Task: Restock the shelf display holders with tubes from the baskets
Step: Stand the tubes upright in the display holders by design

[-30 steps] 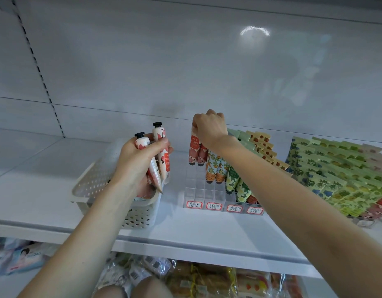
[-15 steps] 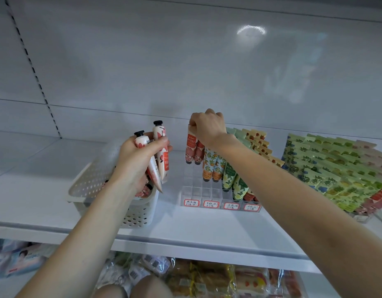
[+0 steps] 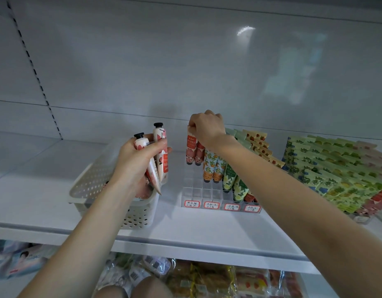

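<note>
Gleaming white shelf [image 3: 33, 190] under basket [image 3: 138, 216] and holder [image 3: 198, 195]

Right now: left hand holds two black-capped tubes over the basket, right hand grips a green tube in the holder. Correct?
Not green: head view shows the right hand pinching a red-orange tube in the holder. The left hand, black-capped tubes and basket are as stated.

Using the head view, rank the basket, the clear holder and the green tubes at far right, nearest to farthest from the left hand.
1. Basket, just under the left hand.
2. Holder, to its right.
3. Green tubes, far right.
</note>
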Demonstrator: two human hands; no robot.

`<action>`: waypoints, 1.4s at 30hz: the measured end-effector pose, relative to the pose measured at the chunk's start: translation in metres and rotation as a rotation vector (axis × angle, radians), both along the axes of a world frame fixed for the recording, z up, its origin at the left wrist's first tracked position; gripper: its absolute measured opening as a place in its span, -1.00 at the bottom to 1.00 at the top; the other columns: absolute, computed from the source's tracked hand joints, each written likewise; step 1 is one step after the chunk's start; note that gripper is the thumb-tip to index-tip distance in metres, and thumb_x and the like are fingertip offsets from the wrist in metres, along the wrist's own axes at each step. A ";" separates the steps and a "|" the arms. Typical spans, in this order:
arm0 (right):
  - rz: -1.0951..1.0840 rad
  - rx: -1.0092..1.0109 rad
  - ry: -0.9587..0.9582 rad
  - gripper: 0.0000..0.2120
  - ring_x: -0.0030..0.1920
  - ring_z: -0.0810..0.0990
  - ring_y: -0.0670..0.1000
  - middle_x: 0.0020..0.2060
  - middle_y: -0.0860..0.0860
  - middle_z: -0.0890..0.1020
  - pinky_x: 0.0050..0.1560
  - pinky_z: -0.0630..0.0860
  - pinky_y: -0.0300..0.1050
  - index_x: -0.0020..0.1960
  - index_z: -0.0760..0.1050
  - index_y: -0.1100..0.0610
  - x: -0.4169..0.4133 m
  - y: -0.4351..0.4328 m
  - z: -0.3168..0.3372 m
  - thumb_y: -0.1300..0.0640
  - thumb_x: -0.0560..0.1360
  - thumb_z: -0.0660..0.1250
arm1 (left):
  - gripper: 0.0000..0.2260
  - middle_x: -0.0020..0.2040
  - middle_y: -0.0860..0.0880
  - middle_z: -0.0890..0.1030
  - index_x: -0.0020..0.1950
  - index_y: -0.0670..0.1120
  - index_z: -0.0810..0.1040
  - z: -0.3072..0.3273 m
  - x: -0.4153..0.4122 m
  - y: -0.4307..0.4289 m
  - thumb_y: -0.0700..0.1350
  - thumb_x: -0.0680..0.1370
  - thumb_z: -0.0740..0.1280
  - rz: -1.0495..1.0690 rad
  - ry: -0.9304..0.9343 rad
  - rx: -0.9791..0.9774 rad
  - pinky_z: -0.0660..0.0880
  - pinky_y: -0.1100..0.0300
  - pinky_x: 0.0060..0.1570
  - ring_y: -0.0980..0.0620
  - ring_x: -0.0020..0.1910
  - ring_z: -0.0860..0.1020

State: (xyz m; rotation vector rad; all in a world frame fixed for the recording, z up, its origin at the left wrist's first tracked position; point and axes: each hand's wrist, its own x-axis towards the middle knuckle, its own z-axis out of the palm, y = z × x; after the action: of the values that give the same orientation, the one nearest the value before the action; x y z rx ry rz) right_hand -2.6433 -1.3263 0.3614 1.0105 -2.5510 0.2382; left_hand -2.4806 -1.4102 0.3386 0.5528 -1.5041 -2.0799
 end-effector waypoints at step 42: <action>0.045 -0.019 -0.044 -0.79 0.14 0.44 0.06 0.04 0.07 0.61 0.03 0.26 -0.13 0.12 0.52 0.14 -0.006 0.000 0.000 0.11 0.60 0.16 | -0.76 -0.12 -0.17 0.64 0.14 -0.23 0.52 0.003 0.000 0.002 -0.28 0.47 0.37 -0.029 0.013 -0.036 0.57 0.03 -0.09 -0.09 -0.05 0.65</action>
State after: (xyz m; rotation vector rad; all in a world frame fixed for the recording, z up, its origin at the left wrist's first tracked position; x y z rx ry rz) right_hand -2.6495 -1.3267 0.3614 1.0672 -2.5628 0.3000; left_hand -2.4802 -1.4085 0.3412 0.5056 -1.5476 -2.0698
